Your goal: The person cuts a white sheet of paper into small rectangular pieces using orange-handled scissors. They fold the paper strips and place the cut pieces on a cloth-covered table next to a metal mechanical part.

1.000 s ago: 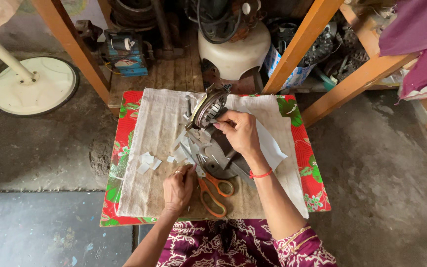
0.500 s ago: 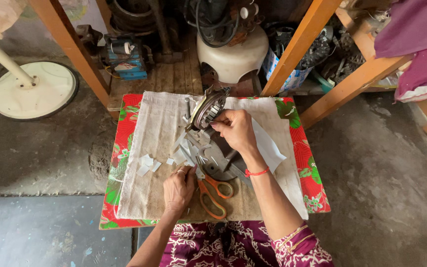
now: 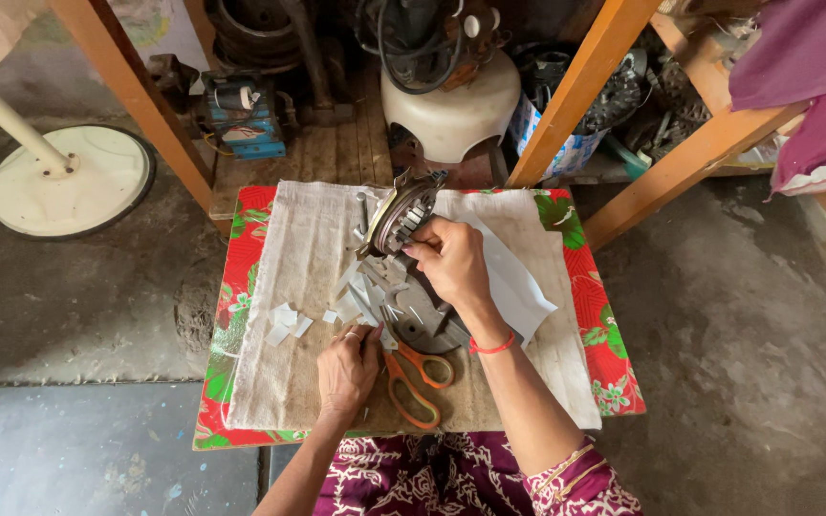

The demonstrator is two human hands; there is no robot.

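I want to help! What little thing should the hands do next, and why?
Probably the left hand picks one paper strip from the pile it touches and passes it up, since the right hand steadies the tilted round motor core, with orange-handled scissors lying unused.

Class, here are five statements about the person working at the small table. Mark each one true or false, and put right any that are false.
1. The right hand rests on the round metal motor part that stands tilted on the cloth. True.
2. The orange-handled scissors are held in the left hand. False: they lie on the cloth, beside the left hand.
3. Small white paper pieces lie on the cloth left of the hands. True.
4. A red band sits on the left wrist. False: it is on the right wrist.
5. The table cover under the cloth is plain blue. False: it is red with a flower and leaf pattern.
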